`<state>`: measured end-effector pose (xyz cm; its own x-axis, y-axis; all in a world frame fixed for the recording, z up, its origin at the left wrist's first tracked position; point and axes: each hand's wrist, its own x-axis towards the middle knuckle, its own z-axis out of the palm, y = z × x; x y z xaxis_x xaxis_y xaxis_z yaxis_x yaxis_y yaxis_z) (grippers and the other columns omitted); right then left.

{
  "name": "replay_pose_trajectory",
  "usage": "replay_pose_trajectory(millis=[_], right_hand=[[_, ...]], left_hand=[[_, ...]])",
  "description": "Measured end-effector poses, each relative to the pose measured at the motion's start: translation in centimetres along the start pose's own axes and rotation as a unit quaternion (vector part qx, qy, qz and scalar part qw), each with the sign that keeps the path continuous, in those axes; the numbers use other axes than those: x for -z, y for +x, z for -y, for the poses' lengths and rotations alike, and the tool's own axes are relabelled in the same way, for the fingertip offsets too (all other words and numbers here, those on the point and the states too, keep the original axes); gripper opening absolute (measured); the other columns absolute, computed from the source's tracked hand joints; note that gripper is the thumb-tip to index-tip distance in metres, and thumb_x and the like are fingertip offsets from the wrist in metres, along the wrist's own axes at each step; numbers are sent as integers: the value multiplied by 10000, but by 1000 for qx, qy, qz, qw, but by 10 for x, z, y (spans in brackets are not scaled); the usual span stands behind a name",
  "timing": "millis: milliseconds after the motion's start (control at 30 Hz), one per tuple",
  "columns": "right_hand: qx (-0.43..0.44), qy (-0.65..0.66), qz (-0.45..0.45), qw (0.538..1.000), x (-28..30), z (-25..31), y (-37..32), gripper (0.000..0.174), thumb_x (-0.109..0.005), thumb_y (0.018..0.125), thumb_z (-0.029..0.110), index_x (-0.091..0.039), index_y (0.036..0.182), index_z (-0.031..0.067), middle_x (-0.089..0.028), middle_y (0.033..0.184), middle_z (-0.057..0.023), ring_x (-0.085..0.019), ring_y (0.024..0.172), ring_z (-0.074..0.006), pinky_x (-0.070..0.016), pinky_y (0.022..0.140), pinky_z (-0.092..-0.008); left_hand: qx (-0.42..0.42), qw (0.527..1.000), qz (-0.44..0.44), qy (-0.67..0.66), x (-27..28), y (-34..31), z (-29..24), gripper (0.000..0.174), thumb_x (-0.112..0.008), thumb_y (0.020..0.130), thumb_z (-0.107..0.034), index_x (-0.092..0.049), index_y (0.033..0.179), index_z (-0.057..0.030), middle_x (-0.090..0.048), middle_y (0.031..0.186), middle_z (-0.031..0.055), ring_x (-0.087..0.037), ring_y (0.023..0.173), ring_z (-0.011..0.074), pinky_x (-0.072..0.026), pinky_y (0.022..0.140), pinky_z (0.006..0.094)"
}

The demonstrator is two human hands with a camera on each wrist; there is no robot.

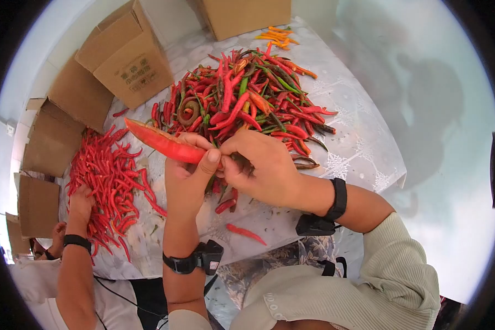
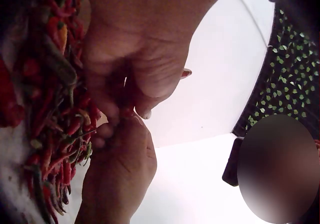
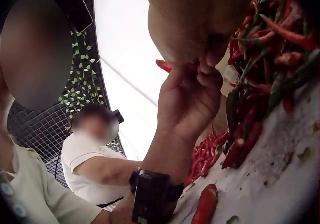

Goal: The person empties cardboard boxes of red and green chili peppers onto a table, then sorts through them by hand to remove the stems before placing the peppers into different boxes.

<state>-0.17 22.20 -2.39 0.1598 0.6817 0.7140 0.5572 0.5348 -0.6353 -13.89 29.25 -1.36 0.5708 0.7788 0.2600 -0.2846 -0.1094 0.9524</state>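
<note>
A large red chilli pepper (image 1: pixel 162 144) points up and left from my left hand (image 1: pixel 188 173), which grips it between thumb and fingers. At its other end, the curled fingertips of my right hand (image 1: pixel 267 168) pinch the stem end, which the fingers mostly hide. Both hands meet above the near edge of a big heap of mixed red, green and dark chillies (image 1: pixel 242 104). In the left wrist view only the pepper's tip (image 2: pixel 186 73) shows past my hand. The right wrist view also shows a short red piece of the pepper (image 3: pixel 163 64) beside the joined hands.
A second pile of red chillies (image 1: pixel 107 187) lies at the left, where another person's hand (image 1: pixel 81 203) reaches in. Cardboard boxes (image 1: pixel 129 60) line the back left. Orange chillies (image 1: pixel 278 37) lie at the far edge; one loose red chilli (image 1: pixel 246 234) lies near me on the patterned tablecloth (image 1: pixel 363 148).
</note>
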Motion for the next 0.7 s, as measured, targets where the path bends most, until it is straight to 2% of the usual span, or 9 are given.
replay_pose_trajectory(millis=[100,200,333,433,500,533,633,667,700], right_hand=[[-30,9,-6,999,-2,-1,-1,160,-627,703,28,-555,845,35,-560,740,-125,-571,671,-312,-471,570,-382],[-73,62,0,995,4,4,2,119,-607,725,23,-574,840,27,-574,739,-119,-581,650,-255,-471,571,-340],[-187,176,-60,965,9,-3,11,105,-552,803,28,-613,888,23,-586,714,-38,-524,593,-78,-437,539,-252],[-221,192,-100,951,31,-4,26,126,-492,825,15,-614,856,19,-565,697,0,-458,551,-31,-374,494,-206],[-248,247,-83,933,41,-10,28,128,-479,830,35,-606,824,20,-558,689,8,-435,537,-23,-358,484,-201],[-263,273,-75,922,43,-11,28,134,-473,832,44,-602,808,21,-554,685,11,-424,530,-20,-350,479,-199],[-300,259,34,917,43,-4,27,142,-466,833,67,-590,773,28,-544,678,25,-417,516,-21,-356,474,-205],[-296,204,70,931,36,-12,22,96,-523,811,81,-594,767,35,-559,680,-7,-473,507,-85,-402,486,-255],[-213,115,81,967,28,-11,19,80,-545,804,92,-599,780,38,-570,695,-27,-497,523,-118,-418,501,-276]], left_hand=[[1,1000,9,5,2,0,2,242,-684,839,-162,-512,924,-15,-601,785,57,-604,684,113,-518,596,233],[19,1000,11,-4,4,0,0,254,-685,838,-182,-513,927,-17,-604,810,67,-611,696,127,-531,608,247],[50,995,5,-86,17,-2,-9,155,-590,880,-135,-505,952,-26,-595,854,86,-609,735,167,-529,622,278],[60,992,-57,-100,27,-7,-17,102,-519,855,-39,-501,954,-25,-592,838,95,-595,730,178,-506,603,275],[51,992,-82,-84,39,-9,-16,126,-521,829,-13,-502,953,-23,-592,830,93,-586,705,172,-491,583,266],[39,992,-68,-103,46,-10,-11,147,-522,799,16,-511,943,-14,-598,811,99,-552,583,134,-456,499,230],[74,991,-94,-51,55,-15,-7,125,-543,809,-14,-528,932,-26,-574,722,63,-463,478,80,-351,412,199],[83,990,-96,-58,56,-15,-7,117,-557,815,-32,-534,930,-32,-560,691,47,-443,457,68,-330,396,193],[93,989,-99,-65,54,-16,-10,111,-571,822,-50,-541,928,-38,-546,661,30,-423,436,57,-309,381,187]])
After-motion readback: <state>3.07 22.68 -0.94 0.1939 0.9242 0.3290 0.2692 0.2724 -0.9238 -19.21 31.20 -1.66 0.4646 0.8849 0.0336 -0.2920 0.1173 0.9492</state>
